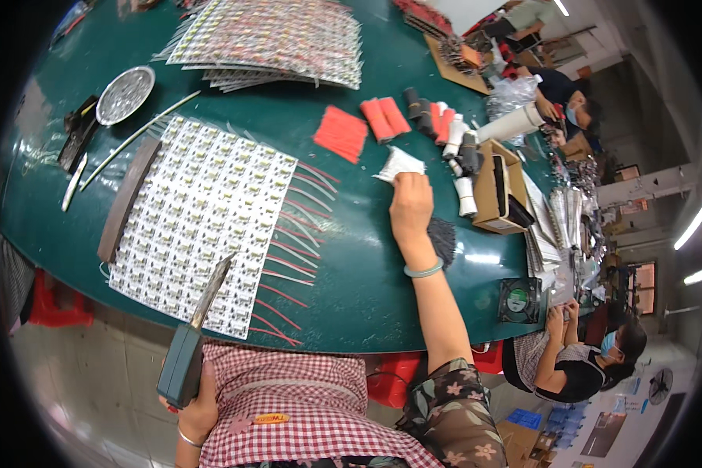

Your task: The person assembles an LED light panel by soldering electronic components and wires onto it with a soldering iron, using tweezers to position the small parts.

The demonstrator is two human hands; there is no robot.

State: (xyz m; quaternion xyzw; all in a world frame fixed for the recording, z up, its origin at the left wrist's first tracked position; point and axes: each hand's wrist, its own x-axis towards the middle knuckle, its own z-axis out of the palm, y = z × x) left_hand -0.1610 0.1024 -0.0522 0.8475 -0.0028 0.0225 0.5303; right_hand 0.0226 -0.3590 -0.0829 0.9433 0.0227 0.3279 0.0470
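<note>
My left hand [199,405] grips a soldering iron [181,363] with a dark green handle. Its metal tip points up over the lower right of a white sheet of small circuit boards [203,210]. Red and white wires [300,226] stick out from the sheet's right edge. Further right, my right hand [411,207] reaches across the table with its fingertips closed at a pile of short white wires [400,162]. Whether a wire is between those fingers is too small to see. A bundle of dark wires [442,240] lies beside that wrist.
Red wires [341,134] and rolled bundles [384,118] lie beyond my right hand, near a cardboard box [503,191]. A stack of board sheets [269,43] stands at the back. A dark bar [130,199] flanks the sheet; a small fan [520,300] sits right. Co-workers [581,355] sit nearby.
</note>
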